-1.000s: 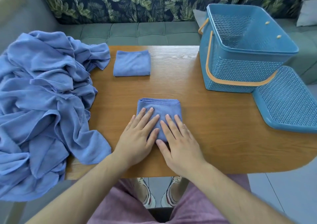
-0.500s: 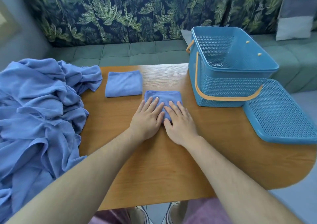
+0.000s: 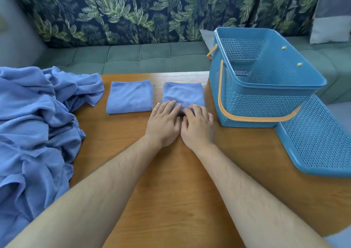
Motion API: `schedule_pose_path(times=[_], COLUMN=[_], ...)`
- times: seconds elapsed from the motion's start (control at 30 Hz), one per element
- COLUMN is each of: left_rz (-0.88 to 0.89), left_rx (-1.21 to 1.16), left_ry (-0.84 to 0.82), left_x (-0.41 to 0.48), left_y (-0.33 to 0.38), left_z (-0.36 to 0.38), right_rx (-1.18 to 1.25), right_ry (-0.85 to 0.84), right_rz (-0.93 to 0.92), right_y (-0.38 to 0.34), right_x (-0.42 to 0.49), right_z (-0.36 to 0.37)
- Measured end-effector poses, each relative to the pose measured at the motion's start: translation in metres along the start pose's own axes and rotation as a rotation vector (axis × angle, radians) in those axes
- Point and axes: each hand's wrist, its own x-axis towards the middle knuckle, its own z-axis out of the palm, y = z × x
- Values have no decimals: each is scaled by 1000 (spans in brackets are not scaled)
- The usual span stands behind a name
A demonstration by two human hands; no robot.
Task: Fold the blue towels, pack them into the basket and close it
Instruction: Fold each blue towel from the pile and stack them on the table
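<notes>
Starting at the fingers (image 3: pixel 171 106): the left hand (image 3: pixel 163 123) lies flat, fingers straight and close together. Its tips sit on the near part of a folded towel (image 3: pixel 183 92) and it has hold of nothing. The right hand (image 3: pixel 197 127) is pressed up right beside it, fingers a bit more bent at the knuckles, tips on the same towel's near edge. Looks to me like they only rest on top rather than pinch, but both hands cover that edge, so I wouldn't swear to it. The thumbs are tucked where the hands meet and are hard to make out.

The towel itself is a neat blue rectangle lying flat toward the far side of the wooden table (image 3: pixel 171 181), just beside the basket (image 3: pixel 266 103). A second folded towel (image 3: pixel 130 97) lies just left of it, with a thin strip of table between them.

A pile of unfolded towels (image 3: pixel 34 124) is heaped over the table's left end, all crumpled, and the left and bottom edges of the view cut it off. The basket is blue perforated plastic and stands open, its orange handle (image 3: pixel 220 95) folded down along the near side. Its near wall hides part of the inside. The lid (image 3: pixel 319 139) lies flat by the basket's near right corner, and its right side is cut off and blurry.
</notes>
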Motion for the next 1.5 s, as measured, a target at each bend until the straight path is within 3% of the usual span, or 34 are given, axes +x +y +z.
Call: schedule_pose_path(times=[0.17, 0.53, 0.77, 0.93, 1.07, 1.23, 1.33, 1.5], left_rz=[-22, -93, -254, -338, -409, -525, -523, -507], left_rx=[-34, -90, -2, 162, 260, 270, 201, 115], left_ry=[-88, -32, 148, 176, 187, -39, 27, 101], left_x=[4, -59, -138, -196, -233, -242, -235, -218], left_y=[-3, 4, -49, -99, -133, -156, -162, -165], left_z=[4, -43, -141, -204, -234, -245, -242, -239], right_rx=[42, 141, 397, 445, 521, 498, 485, 591], right_ry=[-159, -49, -6, -148, -279, -413, -432, -475], right_rz=[56, -233, -453, -573, -548, -466, -481, -333], right_y=[1, -15, -143, -233, -282, -308, -311, -304], right_x=[4, -23, -47, -64, -75, -64, -55, -43], right_z=[7, -11, -22, -27, -25, -22, -21, -18])
